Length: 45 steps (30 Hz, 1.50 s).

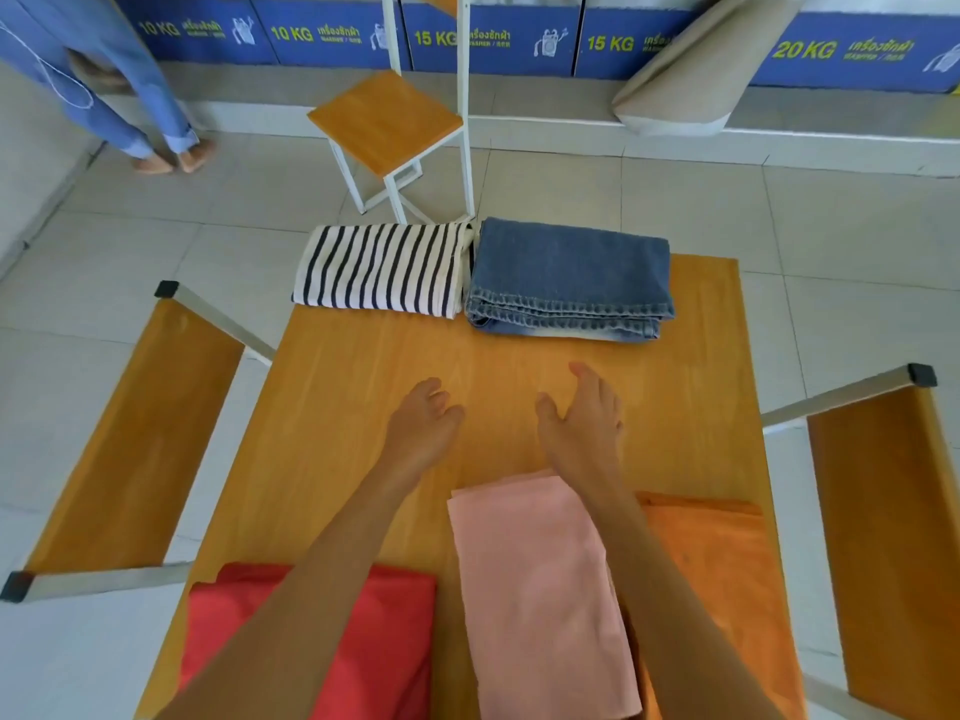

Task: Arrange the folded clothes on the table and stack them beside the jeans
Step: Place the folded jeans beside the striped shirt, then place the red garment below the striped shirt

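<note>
Folded blue jeans (569,278) lie at the far right of the wooden table (363,366). A folded black-and-white striped cloth (382,266) lies right beside them on the left, touching. Near me sit a folded red cloth (384,641), a folded pink cloth (535,589) and a folded orange cloth (711,574) partly under the pink one. My left hand (423,426) and my right hand (584,423) hover over the bare middle of the table, fingers apart, holding nothing.
Wooden chairs stand to the left (140,439) and right (888,537) of the table. A wooden stool (384,116) stands on the tiled floor beyond it. A person's legs (156,122) are at the far left, and a beige cushion (691,80) leans at the back.
</note>
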Each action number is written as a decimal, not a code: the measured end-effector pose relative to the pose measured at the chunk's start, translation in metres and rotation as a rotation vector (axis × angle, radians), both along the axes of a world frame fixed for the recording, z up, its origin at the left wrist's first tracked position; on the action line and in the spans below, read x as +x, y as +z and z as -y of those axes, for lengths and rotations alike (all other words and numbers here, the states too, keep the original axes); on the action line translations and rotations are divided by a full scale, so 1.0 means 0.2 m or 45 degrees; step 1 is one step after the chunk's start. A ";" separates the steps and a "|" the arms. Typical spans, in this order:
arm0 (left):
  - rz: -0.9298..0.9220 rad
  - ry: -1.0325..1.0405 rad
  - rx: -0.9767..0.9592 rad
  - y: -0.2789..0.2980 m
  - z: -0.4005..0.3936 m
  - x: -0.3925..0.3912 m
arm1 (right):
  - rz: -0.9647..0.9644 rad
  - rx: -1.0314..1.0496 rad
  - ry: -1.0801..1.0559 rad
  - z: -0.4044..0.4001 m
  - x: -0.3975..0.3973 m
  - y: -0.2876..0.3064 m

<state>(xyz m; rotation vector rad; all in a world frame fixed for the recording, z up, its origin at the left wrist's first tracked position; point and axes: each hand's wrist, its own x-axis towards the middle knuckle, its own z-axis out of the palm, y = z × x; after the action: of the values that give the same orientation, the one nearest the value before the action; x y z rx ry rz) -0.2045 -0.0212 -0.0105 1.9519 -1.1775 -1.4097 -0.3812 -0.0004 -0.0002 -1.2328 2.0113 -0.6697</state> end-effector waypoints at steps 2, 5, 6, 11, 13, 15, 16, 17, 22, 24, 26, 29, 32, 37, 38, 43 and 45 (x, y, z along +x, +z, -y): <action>0.022 -0.018 0.001 0.03 -0.07 0.03 | 0.043 -0.044 0.094 -0.10 0.10 0.01; 0.057 -0.059 0.007 0.07 -0.17 0.08 | 0.067 -0.074 0.198 -0.25 0.23 0.02; 0.046 -0.072 0.011 0.08 -0.20 0.10 | 0.094 -0.074 0.218 -0.30 0.27 0.02; 0.065 -0.106 0.001 0.10 -0.38 0.28 | 0.220 0.007 0.193 -0.52 0.45 0.01; 0.087 -0.117 -0.013 0.09 -0.46 0.38 | 0.194 0.028 0.214 -0.59 0.53 0.00; 0.083 -0.117 -0.023 0.07 -0.55 0.48 | 0.179 0.055 0.235 -0.66 0.63 0.00; 0.076 -0.117 -0.032 0.06 -0.59 0.52 | 0.173 0.071 0.242 -0.70 0.67 -0.01; 0.073 -0.120 -0.045 0.06 -0.63 0.55 | 0.168 0.086 0.246 -0.73 0.71 -0.01; 0.120 -0.069 -0.206 0.04 -0.82 0.76 | 0.061 0.129 0.236 -0.87 0.85 -0.06; 0.169 -0.041 -0.288 0.02 -0.87 0.84 | 0.011 0.146 0.208 -0.92 0.88 -0.08; 0.203 -0.039 -0.324 0.02 -0.90 0.90 | -0.011 0.149 0.169 -0.97 0.91 -0.09; 0.233 -0.065 -0.357 0.00 -0.94 0.93 | -0.046 0.139 0.188 -1.01 0.97 -0.09; 0.328 -0.075 -0.382 -0.04 -0.98 0.97 | -0.045 0.128 0.183 -1.04 1.01 -0.09; 0.499 0.048 -0.345 -0.11 -1.05 1.03 | -0.248 0.157 0.051 -1.10 1.05 -0.11; 0.530 0.115 -0.322 -0.13 -1.07 1.04 | -0.302 0.179 0.005 -1.11 1.06 -0.12; 0.512 0.264 -0.187 -0.21 -1.14 1.10 | -0.341 0.325 -0.120 -1.16 1.03 -0.23; 0.499 0.259 -0.107 -0.24 -1.16 1.11 | -0.338 0.331 -0.122 -1.18 1.03 -0.27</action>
<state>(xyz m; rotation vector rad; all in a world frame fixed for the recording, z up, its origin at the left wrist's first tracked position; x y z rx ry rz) 0.0174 0.2114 -0.0581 2.2779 -1.1371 -0.8861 -0.1749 0.2364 -0.0543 -1.1218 2.3024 -0.2850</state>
